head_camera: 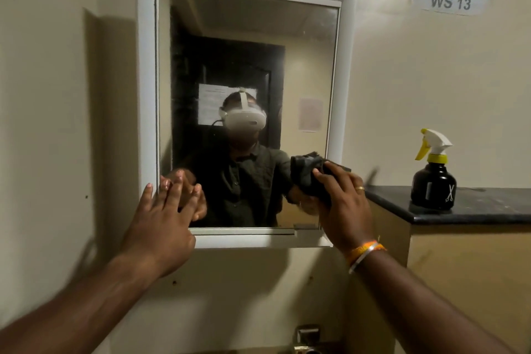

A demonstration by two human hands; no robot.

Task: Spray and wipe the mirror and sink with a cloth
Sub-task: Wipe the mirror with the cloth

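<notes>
A white-framed mirror (247, 37) hangs on the cream wall ahead. My right hand (342, 204) presses a dark folded cloth (309, 174) against the glass at the mirror's lower right corner, fingers curled over it. My left hand (163, 215) lies flat with straight fingers on the lower left of the mirror, over the frame's edge. A black spray bottle (434, 181) with a white and yellow trigger head stands upright on the dark ledge to the right. Only the top of a metal tap (307, 338) shows at the bottom edge; the sink itself is out of view.
A dark countertop (474, 207) on a beige cabinet juts out at the right, close to my right forearm. A label reading WS 13 (451, 1) is stuck on the wall upper right. The mirror reflects a person wearing a headset.
</notes>
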